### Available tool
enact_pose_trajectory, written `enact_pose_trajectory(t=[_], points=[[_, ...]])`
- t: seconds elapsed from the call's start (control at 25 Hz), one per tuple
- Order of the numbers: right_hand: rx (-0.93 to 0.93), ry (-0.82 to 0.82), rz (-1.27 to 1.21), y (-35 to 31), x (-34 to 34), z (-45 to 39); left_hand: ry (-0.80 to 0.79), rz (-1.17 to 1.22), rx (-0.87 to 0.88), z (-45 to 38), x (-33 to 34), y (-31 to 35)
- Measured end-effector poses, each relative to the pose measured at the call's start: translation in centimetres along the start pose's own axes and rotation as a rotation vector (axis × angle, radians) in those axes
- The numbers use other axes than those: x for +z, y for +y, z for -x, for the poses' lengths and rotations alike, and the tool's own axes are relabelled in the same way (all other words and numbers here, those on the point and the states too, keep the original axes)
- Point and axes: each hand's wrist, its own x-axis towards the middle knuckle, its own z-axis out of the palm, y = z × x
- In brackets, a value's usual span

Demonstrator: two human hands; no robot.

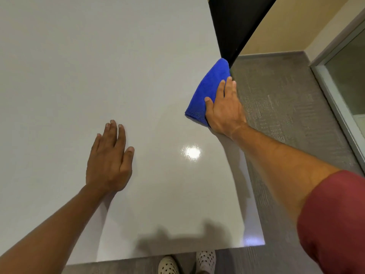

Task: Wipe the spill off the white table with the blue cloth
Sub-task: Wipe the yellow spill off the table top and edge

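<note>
The white table (98, 66) fills most of the view. A folded blue cloth (209, 86) lies at the table's right edge. My right hand (225, 109) rests flat on the cloth's near half, thumb and fingers spread over it, pressing it to the tabletop. My left hand (109, 157) lies flat on the bare table, left of centre, fingers together and holding nothing. I can make out no spill on the surface; only a bright light reflection (191, 152) shows between the hands.
Grey carpet (286, 115) runs along the table's right edge and near edge. A black panel (235, 22) stands at the table's far right corner. A glass door frame (335, 107) is at the right. My spotted shoes (169, 265) show below the near edge.
</note>
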Motion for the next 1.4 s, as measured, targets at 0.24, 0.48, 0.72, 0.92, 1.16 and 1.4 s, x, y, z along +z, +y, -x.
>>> enact_pose_trajectory(t=[0.24, 0.48, 0.72, 0.92, 1.16, 1.4], points=[[-0.157, -0.018, 0.166, -1.2, 0.7, 3.9, 0.003, 0.007, -0.022, 0.2, -0.3, 0.1], [-0.357, -0.069, 0.160, -6.2, 2.7, 9.7, -0.010, -0.006, -0.002, 0.2, 0.1, -0.3], [-0.459, -0.082, 0.123, -9.3, 4.7, 18.0, -0.002, 0.180, -0.041, 3.8, -0.3, -1.0], [-0.448, -0.102, 0.125, -9.2, 5.5, 23.2, -0.093, 0.349, -0.066, 9.3, -1.4, -1.3], [-0.307, -0.092, 0.098, -9.6, 5.9, 27.1, -0.112, 0.372, -0.060, 14.5, -2.0, -0.8], [-0.264, -0.124, -0.060, -9.6, 4.3, 26.8, -0.107, 0.405, -0.085, 17.6, -2.5, 1.0]])
